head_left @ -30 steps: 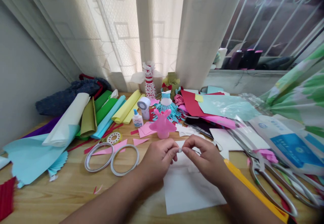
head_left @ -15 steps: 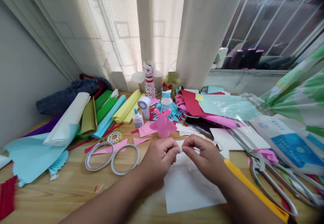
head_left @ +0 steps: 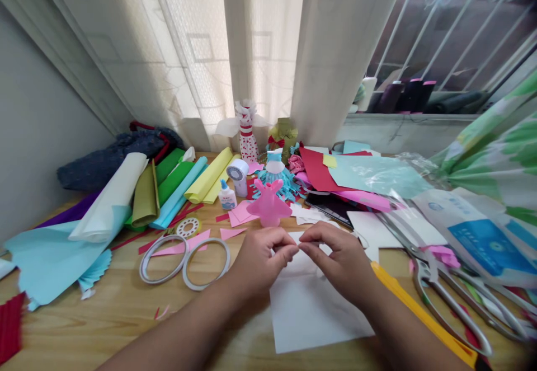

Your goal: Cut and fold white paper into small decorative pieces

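My left hand (head_left: 267, 256) and my right hand (head_left: 335, 256) meet fingertip to fingertip, each pinched closed. Whatever they pinch is almost wholly hidden; only a small pale bit shows between the tips. Beneath them a sheet of white paper (head_left: 312, 320) lies flat on the wooden table (head_left: 100, 320). Just beyond my left hand stands a small pink paper dress (head_left: 271, 206). Behind it is a blue paper dress (head_left: 277, 178) with a fringed skirt.
Two rolls of double-sided tape (head_left: 206, 288) lie left of my hands, near a glue bottle (head_left: 227, 197) and a handheld fan (head_left: 238, 176). Rolled coloured papers (head_left: 109, 200) fill the left. At right are a yellow cutter (head_left: 419, 309), large scissors (head_left: 428, 270) and a phone (head_left: 331, 209).
The fingertips have drawn slightly closer, and the small white bit between them shows less. Otherwise both hands keep their place over the white sheet, and the view has shifted very slightly.
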The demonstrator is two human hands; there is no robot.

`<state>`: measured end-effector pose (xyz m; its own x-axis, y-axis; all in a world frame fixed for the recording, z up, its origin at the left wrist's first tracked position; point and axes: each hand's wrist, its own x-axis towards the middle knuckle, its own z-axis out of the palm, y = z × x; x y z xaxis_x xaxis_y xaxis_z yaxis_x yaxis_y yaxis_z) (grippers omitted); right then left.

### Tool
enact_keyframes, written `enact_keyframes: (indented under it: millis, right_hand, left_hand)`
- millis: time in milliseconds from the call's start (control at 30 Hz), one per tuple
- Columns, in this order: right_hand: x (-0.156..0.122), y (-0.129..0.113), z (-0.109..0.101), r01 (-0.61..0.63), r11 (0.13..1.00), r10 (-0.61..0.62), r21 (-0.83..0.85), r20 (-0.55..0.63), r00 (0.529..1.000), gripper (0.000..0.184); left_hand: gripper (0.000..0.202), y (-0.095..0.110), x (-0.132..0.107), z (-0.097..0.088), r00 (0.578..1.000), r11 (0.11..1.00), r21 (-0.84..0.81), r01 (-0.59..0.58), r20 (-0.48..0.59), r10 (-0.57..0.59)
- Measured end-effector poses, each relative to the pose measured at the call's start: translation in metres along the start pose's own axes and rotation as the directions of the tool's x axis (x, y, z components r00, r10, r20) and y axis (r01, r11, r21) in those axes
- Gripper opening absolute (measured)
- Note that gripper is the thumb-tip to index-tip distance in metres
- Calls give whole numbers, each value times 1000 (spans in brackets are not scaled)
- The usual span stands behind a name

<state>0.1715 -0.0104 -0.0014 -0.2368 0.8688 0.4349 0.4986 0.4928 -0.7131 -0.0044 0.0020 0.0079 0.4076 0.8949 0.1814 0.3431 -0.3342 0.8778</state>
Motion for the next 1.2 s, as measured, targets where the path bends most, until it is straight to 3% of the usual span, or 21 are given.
enact_keyframes:
  millis: [200, 267, 367, 467, 533, 633, 867, 967, 1100, 1200]
  right_hand:
    - [4, 8, -9, -72, 994, 61, -80, -134, 989, 10]
    - [5, 9, -11, -90, 994, 75, -69, -195, 978, 10]
    - [4, 8, -11, -35, 999, 28, -27, -223, 975, 9]
    - [2, 5, -8, 111, 993, -106, 26, -150, 983, 11]
    - [1, 4, -6, 176, 984, -171, 40, -114, 979, 15]
    - [0, 4, -4, 190, 982, -185, 22, -134, 973, 18]
    - [3, 8, -5, 75, 996, -82, -43, -198, 977, 20]
    - [3, 11, -5, 16, 999, -24, -40, -200, 979, 19]
    - [2, 13, -4, -90, 995, 96, 39, -175, 980, 18]
    - [3, 12, -4, -229, 957, 261, 180, -183, 948, 15]
  left_hand:
    - [17, -1, 2, -5, 985, 998, 23, 60, -165, -55]
    - [18, 0, 3, -7, 984, 998, 21, 60, -169, -56]
    - [18, -2, 2, -8, 997, 975, -211, 72, 3, -73]
    - [29, -6, 2, -6, 970, 823, -530, 206, 219, -103]
    - [31, -8, 2, -3, 943, 748, -597, 290, 313, -116]
    - [27, -9, 2, -1, 916, 709, -610, 354, 378, -132]
    - [29, -6, 3, -2, 940, 671, -665, 327, 303, -158]
    - [29, -4, 3, -4, 961, 682, -679, 272, 223, -161]
    - [27, -5, 4, -5, 979, 696, -696, 179, 58, -193]
    - [23, -7, 5, -6, 981, 703, -700, 123, -20, -192]
